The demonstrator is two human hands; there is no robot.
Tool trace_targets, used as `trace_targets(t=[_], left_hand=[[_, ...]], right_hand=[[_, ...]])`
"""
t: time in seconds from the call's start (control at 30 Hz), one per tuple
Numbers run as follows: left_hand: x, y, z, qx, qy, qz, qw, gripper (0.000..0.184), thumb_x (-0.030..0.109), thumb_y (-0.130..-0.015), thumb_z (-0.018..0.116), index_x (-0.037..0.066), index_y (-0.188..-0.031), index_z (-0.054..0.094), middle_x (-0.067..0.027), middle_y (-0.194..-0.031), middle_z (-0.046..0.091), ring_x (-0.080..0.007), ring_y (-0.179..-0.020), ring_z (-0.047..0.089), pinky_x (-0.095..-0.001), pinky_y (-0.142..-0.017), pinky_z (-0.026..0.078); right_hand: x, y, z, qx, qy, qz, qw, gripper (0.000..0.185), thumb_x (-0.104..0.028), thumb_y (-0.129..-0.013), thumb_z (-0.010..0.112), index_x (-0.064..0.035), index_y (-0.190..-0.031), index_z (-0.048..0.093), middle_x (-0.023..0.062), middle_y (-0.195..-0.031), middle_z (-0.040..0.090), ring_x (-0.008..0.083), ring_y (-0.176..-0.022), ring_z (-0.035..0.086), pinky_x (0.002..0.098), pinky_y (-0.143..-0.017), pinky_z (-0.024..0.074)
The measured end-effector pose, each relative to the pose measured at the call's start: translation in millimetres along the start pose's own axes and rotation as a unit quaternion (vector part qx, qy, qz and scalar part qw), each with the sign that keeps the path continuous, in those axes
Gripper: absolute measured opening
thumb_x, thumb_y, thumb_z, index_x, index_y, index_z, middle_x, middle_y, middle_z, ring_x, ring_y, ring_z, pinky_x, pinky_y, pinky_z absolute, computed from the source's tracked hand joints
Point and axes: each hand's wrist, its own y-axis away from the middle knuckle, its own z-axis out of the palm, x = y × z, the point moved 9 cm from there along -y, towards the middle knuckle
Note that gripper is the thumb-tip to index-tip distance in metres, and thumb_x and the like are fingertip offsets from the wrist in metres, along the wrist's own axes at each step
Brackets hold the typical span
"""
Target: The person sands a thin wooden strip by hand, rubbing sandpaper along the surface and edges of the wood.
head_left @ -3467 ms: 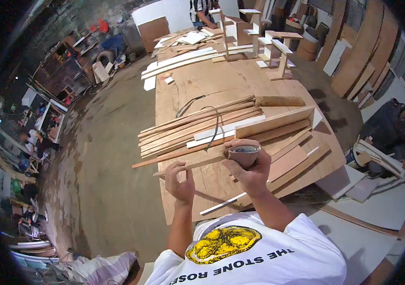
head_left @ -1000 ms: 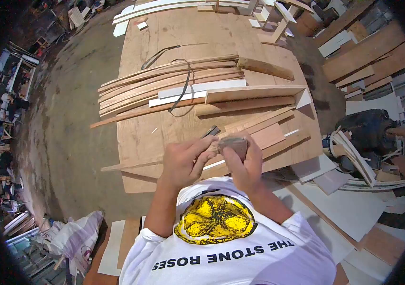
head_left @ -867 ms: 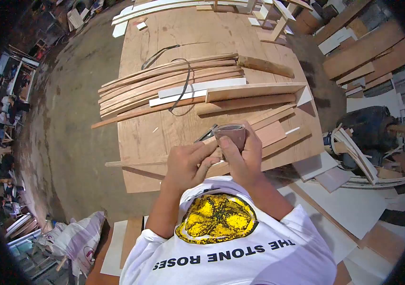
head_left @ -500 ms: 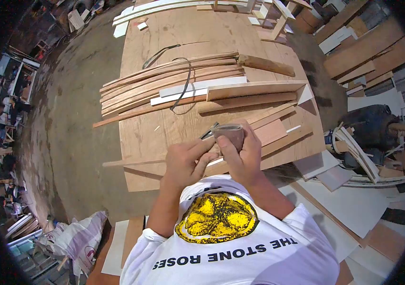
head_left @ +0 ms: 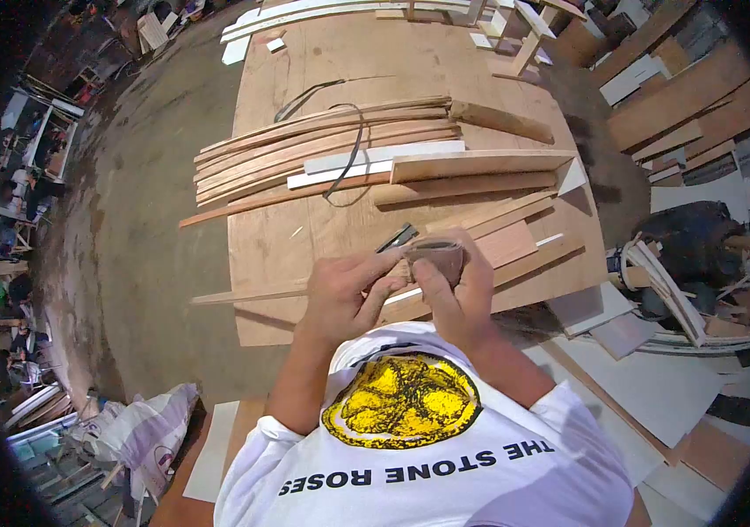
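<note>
My left hand [head_left: 340, 294] is closed around a thin wooden strip [head_left: 256, 293], whose long end sticks out to the left over the table edge. In my right hand [head_left: 463, 294] is a folded piece of brown sandpaper [head_left: 439, 256], with the thumb pressed on its near face. The two hands are close together, and the sandpaper is at the strip's right end by my left fingertips. My fingers hide the exact contact there. Just beyond my hands, a small dark metal tool [head_left: 398, 235] lies on the table; its kind is unclear.
Across the plywood table [head_left: 296, 237] lie a bundle of thin wooden strips [head_left: 322, 149], white strips [head_left: 384, 158], a black strap [head_left: 353, 158] and thicker boards [head_left: 480, 167]. A small wooden frame [head_left: 520, 53] stands at the far right. Offcuts [head_left: 638, 369] crowd the floor at right.
The sandpaper has tipped lower in my right hand, and more of the dark tool shows behind it. My left hand keeps its grip on the strip. The whole view has shifted slightly.
</note>
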Motion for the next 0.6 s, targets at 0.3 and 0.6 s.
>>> trace_targets(t=[0.3,0.6], left_hand=[[0.2,-2.6,-5.8,-0.015,-0.022,-0.01,1.0,0.033,0.026,-0.097,0.079,0.006,-0.123,0.081,-0.0138,-0.079,0.072,-0.031,-0.064,0.069,-0.0407,-0.057,0.05],[8.3,-4.9,-2.5,0.003,-0.008,0.024,1.0,0.035,0.027,-0.098,0.077,0.005,-0.125,0.08,-0.0149,-0.084,0.076,-0.0326,-0.063,0.071,-0.0397,-0.057,0.053]], right_hand=[[-16.3,1.1,1.0,0.002,0.05,-0.101,0.994,0.022,-0.015,-0.1,0.078,-0.0025,-0.117,0.071,0.0158,-0.103,0.073,0.0246,-0.088,0.073,0.0374,-0.079,0.0559],[-15.0,-0.6,-2.0,0.006,0.05,-0.074,0.996,0.02,-0.015,-0.103,0.07,0.0002,-0.116,0.069,0.0053,-0.097,0.07,0.0088,-0.081,0.061,0.0279,-0.073,0.0506]])
